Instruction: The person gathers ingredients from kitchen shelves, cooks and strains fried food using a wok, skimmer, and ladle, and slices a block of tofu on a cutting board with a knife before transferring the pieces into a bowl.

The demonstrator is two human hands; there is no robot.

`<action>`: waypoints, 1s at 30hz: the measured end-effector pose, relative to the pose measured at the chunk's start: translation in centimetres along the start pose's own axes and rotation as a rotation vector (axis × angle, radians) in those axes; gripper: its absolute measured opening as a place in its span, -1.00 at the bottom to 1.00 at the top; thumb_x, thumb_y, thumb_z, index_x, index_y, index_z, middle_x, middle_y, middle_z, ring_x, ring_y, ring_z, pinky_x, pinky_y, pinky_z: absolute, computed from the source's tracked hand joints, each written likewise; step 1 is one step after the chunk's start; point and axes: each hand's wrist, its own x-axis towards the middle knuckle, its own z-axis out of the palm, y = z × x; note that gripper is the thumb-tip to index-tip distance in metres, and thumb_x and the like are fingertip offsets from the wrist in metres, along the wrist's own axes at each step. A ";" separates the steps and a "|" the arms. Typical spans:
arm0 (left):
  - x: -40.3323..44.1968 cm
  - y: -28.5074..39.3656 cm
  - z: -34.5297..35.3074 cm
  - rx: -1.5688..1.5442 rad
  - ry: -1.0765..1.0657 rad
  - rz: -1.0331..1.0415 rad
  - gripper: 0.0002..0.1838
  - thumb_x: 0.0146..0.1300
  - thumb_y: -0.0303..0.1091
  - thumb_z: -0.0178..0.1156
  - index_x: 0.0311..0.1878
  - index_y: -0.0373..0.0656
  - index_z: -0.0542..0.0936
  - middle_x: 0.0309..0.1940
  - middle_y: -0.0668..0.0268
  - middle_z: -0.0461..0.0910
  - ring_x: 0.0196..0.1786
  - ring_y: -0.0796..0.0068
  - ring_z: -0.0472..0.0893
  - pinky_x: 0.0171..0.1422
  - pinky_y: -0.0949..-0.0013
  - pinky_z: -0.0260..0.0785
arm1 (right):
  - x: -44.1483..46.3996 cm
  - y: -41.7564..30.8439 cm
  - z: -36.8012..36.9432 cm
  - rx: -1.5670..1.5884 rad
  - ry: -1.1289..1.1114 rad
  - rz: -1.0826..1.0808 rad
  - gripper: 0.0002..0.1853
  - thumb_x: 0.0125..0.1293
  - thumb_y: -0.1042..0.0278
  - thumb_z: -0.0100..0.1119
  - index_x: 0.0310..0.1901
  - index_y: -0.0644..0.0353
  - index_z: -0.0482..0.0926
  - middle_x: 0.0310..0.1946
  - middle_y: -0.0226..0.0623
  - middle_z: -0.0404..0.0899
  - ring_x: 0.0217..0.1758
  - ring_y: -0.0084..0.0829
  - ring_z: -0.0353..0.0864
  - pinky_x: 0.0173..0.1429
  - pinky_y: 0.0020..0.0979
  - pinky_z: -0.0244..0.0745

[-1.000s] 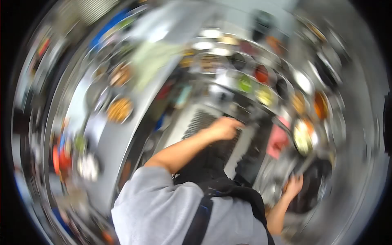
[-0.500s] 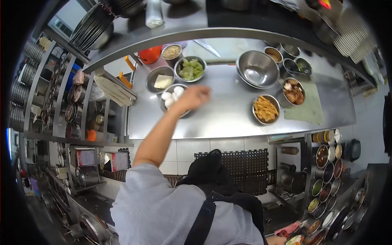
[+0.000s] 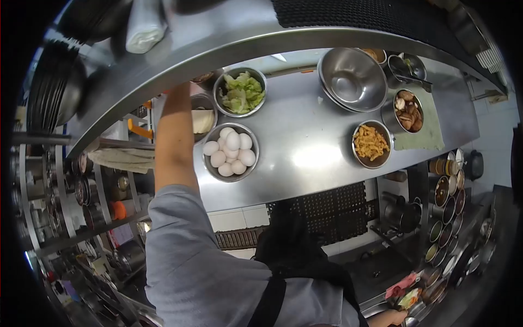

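My left arm (image 3: 175,136) reaches away over the left end of the steel table. The hand goes under the overhead shelf, so its fingers and anything in them are hidden. Close by the wrist stands a steel bowl (image 3: 211,103) with a pale yellow block (image 3: 202,121), partly covered by the arm. Nearer me is a bowl of several white eggs (image 3: 231,148), and beyond it a bowl of torn lettuce (image 3: 241,90). At the lower right, my right hand (image 3: 393,317) is beside food containers at a counter edge; its grip is too small to make out.
A steel shelf (image 3: 229,42) crosses above the table. To the right stand stacked empty bowls (image 3: 354,82), a bowl of yellow-brown strips (image 3: 371,144), and a pot of brown mushroom-like pieces (image 3: 408,111) on a green mat (image 3: 430,133). A folded cloth (image 3: 122,159) hangs at left.
My left hand has moved from above the egg bowl, left and away under the shelf, uncovering the eggs. The view has shifted closer to the table's left side.
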 end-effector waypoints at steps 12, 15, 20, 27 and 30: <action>1.6 0.2 1.1 0.025 -0.017 0.041 -0.41 0.12 -0.02 0.27 0.17 -0.12 0.55 0.00 -0.01 0.62 0.02 0.01 0.62 0.21 0.13 0.42 | 5.0 0.8 -3.1 0.555 -0.092 0.319 -0.66 0.13 0.30 0.19 -0.20 0.46 0.53 -0.53 -0.21 0.52 -0.50 -0.30 0.58 -0.47 -0.28 0.45; 1.4 0.2 1.5 0.028 -0.009 0.052 -0.42 0.12 -0.02 0.26 0.17 -0.12 0.55 0.00 -0.01 0.62 0.02 0.01 0.62 0.21 0.13 0.42 | 4.0 -0.8 -4.7 0.835 -0.169 0.403 -0.67 0.13 0.30 0.19 -0.22 0.47 0.53 -0.56 -0.25 0.51 -0.53 -0.33 0.58 -0.51 -0.31 0.44; 1.6 0.7 2.1 0.039 -0.001 0.078 -0.44 0.12 -0.03 0.26 0.16 -0.12 0.55 -0.01 -0.01 0.63 0.02 0.01 0.62 0.20 0.13 0.43 | -4.1 -9.1 -16.2 1.137 -0.472 0.201 -0.63 0.20 0.30 0.18 -0.06 0.43 0.51 -0.55 -0.37 0.44 -0.59 -0.45 0.51 -0.65 -0.42 0.35; 1.5 0.1 1.2 0.032 0.011 0.119 -0.46 0.13 -0.05 0.25 0.14 -0.12 0.56 -0.02 0.00 0.63 0.01 0.02 0.62 0.19 0.14 0.43 | -13.4 -22.7 -25.9 0.918 -1.327 0.202 -0.56 0.14 0.32 0.22 -0.01 0.45 0.47 -0.61 -0.31 0.43 -0.74 -0.46 0.45 -0.72 -0.50 0.34; 1.3 -0.6 0.5 0.025 0.024 0.143 -0.47 0.13 -0.05 0.25 0.14 -0.13 0.56 -0.02 0.00 0.63 0.01 0.02 0.62 0.19 0.14 0.43 | -16.9 -26.4 -24.2 0.891 -1.681 0.084 -0.51 0.06 0.36 0.25 -0.01 0.55 0.47 -0.75 -0.30 0.41 -0.90 -0.45 0.34 -0.85 -0.48 0.23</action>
